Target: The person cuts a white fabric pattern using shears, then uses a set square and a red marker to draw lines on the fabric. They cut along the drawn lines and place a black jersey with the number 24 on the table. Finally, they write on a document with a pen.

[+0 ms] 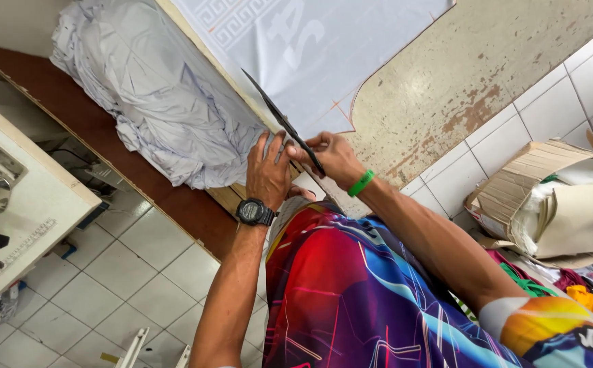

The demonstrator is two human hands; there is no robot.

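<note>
1. Looks like cutting in hand: dark scissors lying along the near edge of the white patterned fabric, blades seemingly together and pointing away over the worn worktop.
2. Judging from this, calls for a steady fabric edge and blades lined up with the marked line before any further snip.
3. Right hand, green wristband on it: closed around the handle end of the scissors, fingers curled.
4. Left hand, black watch at the wrist: loosely open, fingertips up against the blades at the fabric's edge; cannot tell whether pinching cloth.
5. Just beside the left hand: heap of white cloth on the worktop.
</note>
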